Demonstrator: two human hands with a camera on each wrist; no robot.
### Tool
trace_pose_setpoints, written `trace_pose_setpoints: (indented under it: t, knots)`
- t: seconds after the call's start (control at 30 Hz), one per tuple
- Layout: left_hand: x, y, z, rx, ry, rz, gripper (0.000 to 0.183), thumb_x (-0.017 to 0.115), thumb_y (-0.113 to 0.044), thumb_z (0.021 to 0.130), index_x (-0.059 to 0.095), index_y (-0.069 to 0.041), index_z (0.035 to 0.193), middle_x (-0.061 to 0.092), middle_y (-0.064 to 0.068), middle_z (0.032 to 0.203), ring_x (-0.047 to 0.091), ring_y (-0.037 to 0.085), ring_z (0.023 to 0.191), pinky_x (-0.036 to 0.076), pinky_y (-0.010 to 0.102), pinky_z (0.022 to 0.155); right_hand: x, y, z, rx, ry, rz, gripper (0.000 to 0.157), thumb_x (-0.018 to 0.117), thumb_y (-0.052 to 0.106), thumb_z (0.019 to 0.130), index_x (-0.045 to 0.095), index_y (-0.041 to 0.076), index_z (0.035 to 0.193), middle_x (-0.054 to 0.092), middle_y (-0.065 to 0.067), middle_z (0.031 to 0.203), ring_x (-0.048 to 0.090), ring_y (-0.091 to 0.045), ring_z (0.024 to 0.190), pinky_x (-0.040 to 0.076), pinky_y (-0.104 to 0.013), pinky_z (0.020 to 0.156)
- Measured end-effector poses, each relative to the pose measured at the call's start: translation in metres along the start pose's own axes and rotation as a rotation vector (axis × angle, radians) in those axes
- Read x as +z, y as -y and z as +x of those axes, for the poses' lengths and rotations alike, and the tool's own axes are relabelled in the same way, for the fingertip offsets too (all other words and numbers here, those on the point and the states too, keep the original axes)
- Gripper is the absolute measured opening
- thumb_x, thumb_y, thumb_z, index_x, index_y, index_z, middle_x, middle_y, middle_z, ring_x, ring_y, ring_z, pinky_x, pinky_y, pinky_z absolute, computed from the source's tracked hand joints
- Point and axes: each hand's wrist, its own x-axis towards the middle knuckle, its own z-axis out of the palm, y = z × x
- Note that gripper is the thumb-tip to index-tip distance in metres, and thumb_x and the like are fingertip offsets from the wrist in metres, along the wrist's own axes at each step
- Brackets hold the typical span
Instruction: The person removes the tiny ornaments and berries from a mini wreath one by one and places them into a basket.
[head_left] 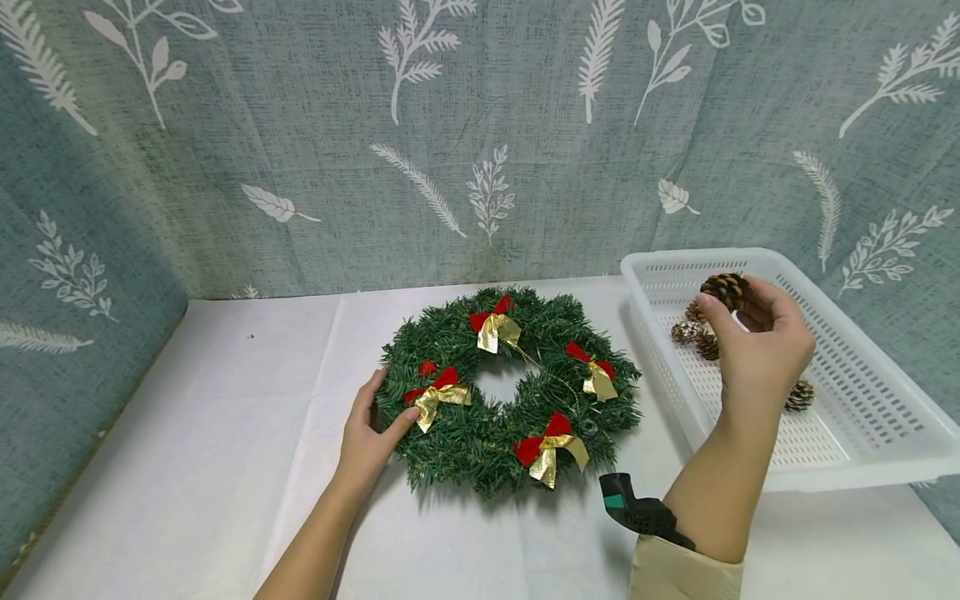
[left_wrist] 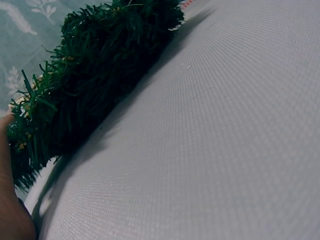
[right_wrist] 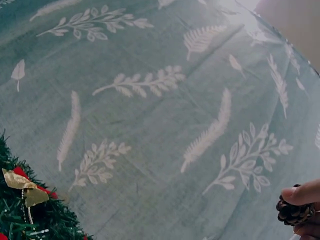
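A green wreath lies on the white-covered table, trimmed with several red-and-gold bows and a small red berry-like piece. My left hand grips its left edge, thumb on top near a bow, the fingers partly hidden by the greenery. In the left wrist view the wreath shows from the side, part of the hand beside it. Over the white basket, my right hand pinches a brown pine cone between thumb and fingers. That pine cone also appears at the right wrist view's lower right.
Inside the basket, several more pine cones lie, one near the right forearm and a whitish-tipped one toward the back. A leaf-patterned curtain hangs behind the table and along its left side. A black device sits at the right wrist.
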Motion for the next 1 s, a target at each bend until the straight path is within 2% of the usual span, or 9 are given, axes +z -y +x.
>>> trace_pose_setpoints:
  t: [0.13, 0.43, 0.53, 0.63, 0.77, 0.93, 1.0]
  knots:
    - [0.000, 0.000, 0.000, 0.000, -0.003, -0.005, 0.075, 0.068, -0.020, 0.087, 0.027, -0.016, 0.150, 0.020, 0.009, 0.157, 0.013, 0.028, 0.145, 0.016, 0.045, 0.117, 0.000, -0.003, 0.003, 0.039, -0.006, -0.001, 0.051, 0.084, 0.013, 0.070, 0.066, 0.008, 0.117, 0.061, 0.007, 0.101, 0.056, -0.006, 0.091, 0.047, -0.023, 0.093]
    - [-0.001, -0.001, 0.000, 0.000, -0.009, -0.013, 0.074, 0.068, -0.019, 0.088, 0.027, -0.015, 0.150, 0.020, 0.008, 0.156, 0.014, 0.027, 0.145, 0.018, 0.044, 0.117, 0.002, -0.008, 0.007, 0.087, -0.025, 0.026, 0.053, 0.084, 0.013, 0.070, 0.065, 0.008, 0.119, 0.060, 0.007, 0.101, 0.054, -0.005, 0.091, 0.045, -0.023, 0.095]
    - [-0.001, -0.001, 0.001, -0.003, -0.006, -0.015, 0.075, 0.068, -0.020, 0.088, 0.027, -0.016, 0.150, 0.020, 0.008, 0.156, 0.014, 0.027, 0.145, 0.017, 0.045, 0.117, 0.001, -0.009, 0.010, 0.083, -0.036, -0.001, 0.053, 0.083, 0.013, 0.071, 0.064, 0.008, 0.121, 0.060, 0.008, 0.101, 0.054, -0.005, 0.092, 0.044, -0.023, 0.096]
    - [-0.001, -0.001, 0.001, -0.003, -0.006, -0.014, 0.075, 0.068, -0.020, 0.088, 0.027, -0.016, 0.150, 0.020, 0.008, 0.156, 0.014, 0.028, 0.145, 0.017, 0.045, 0.117, 0.000, -0.011, 0.012, 0.067, -0.047, -0.038, 0.056, 0.083, 0.015, 0.072, 0.061, 0.008, 0.124, 0.061, 0.004, 0.111, 0.055, -0.009, 0.102, 0.041, -0.021, 0.099]
    - [0.000, 0.000, 0.000, -0.008, -0.003, -0.011, 0.075, 0.068, -0.020, 0.088, 0.027, -0.017, 0.150, 0.020, 0.009, 0.157, 0.013, 0.028, 0.145, 0.017, 0.045, 0.117, 0.001, -0.012, 0.013, 0.048, -0.064, 0.014, 0.063, 0.083, 0.012, 0.071, 0.057, 0.009, 0.128, 0.057, -0.001, 0.120, 0.051, -0.014, 0.116, 0.037, -0.019, 0.104]
    - [0.000, 0.001, 0.000, -0.007, -0.003, -0.012, 0.075, 0.068, -0.020, 0.088, 0.027, -0.017, 0.150, 0.019, 0.009, 0.157, 0.013, 0.027, 0.145, 0.017, 0.044, 0.117, 0.004, -0.009, 0.009, 0.001, -0.052, 0.124, 0.065, 0.085, 0.005, 0.067, 0.057, 0.006, 0.126, 0.057, 0.000, 0.113, 0.052, -0.015, 0.113, 0.038, -0.021, 0.103]
    - [0.000, 0.001, -0.001, -0.005, -0.001, -0.013, 0.074, 0.068, -0.020, 0.088, 0.027, -0.017, 0.150, 0.019, 0.009, 0.157, 0.013, 0.027, 0.145, 0.017, 0.045, 0.117, 0.007, -0.008, 0.006, -0.032, -0.034, 0.100, 0.064, 0.084, 0.006, 0.068, 0.057, 0.005, 0.126, 0.057, 0.001, 0.111, 0.053, -0.014, 0.111, 0.040, -0.022, 0.102]
